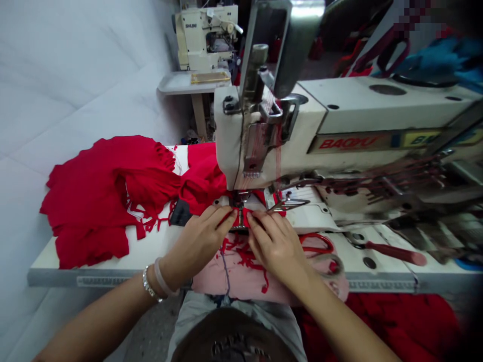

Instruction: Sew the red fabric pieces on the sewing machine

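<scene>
fabric: red | sewing machine: off-white | cloth: pink | wall: grey-veined white

The near sewing machine bears "BAOYU" on a red nameplate, "BM…" on a yellow label; the rear sewing machine apparently reads "SHUBE".

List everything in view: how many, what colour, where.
Near sewing machine: one, white, right
Far sewing machine: one, cream, top
Worktable: one, white, middle
Wall: one, white, left
Cloth pile: one, red, left
Fabric: count unclear, red, centre
Pink cloth: one, pink, front edge
Scraps: several, red, on pink cloth
Looped handle: one, orange, right
Tool: one, red handle, right
Blue bundle: one, blue, top right
Lower cloth: one heap, red, lower right
Trousers: one pair, pale, bottom
Wristbands: two, silver and pale, left wrist
Left hand: one, bare, on fabric
Right hand: one, bare, on fabric
</scene>
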